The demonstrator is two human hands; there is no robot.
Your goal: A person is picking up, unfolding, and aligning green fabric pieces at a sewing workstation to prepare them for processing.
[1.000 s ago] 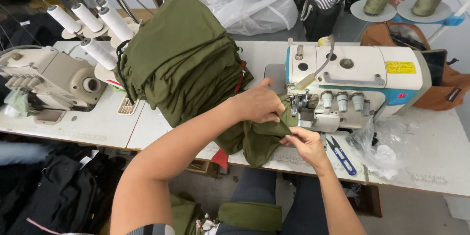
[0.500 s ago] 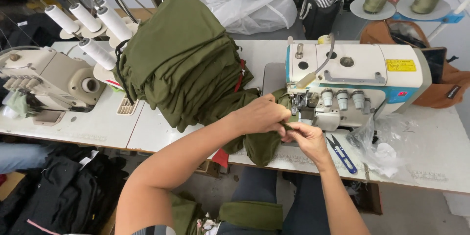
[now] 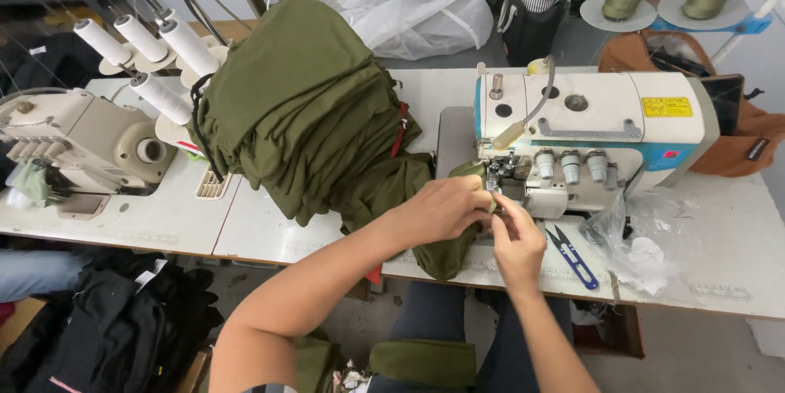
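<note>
An olive green fabric piece (image 3: 446, 250) hangs off the front of the table beneath the white overlock sewing machine (image 3: 589, 127). My left hand (image 3: 441, 209) presses down on that fabric and pinches its edge just left of the machine's needle area. My right hand (image 3: 517, 238) grips the same edge with its fingertips, right in front of the presser foot. A tall pile of folded olive green fabric (image 3: 302, 107) lies on the table to the left of my hands.
Blue-handled thread snips (image 3: 572, 258) lie right of my right hand, beside crumpled clear plastic (image 3: 654, 233). A second beige sewing machine (image 3: 78, 143) with white thread cones (image 3: 159, 97) stands at the left. Dark clothing (image 3: 106, 327) lies on the floor.
Both hands have moved closer together and toward the machine's presser foot, drawing the fabric edge up to it. The pile has not moved.
</note>
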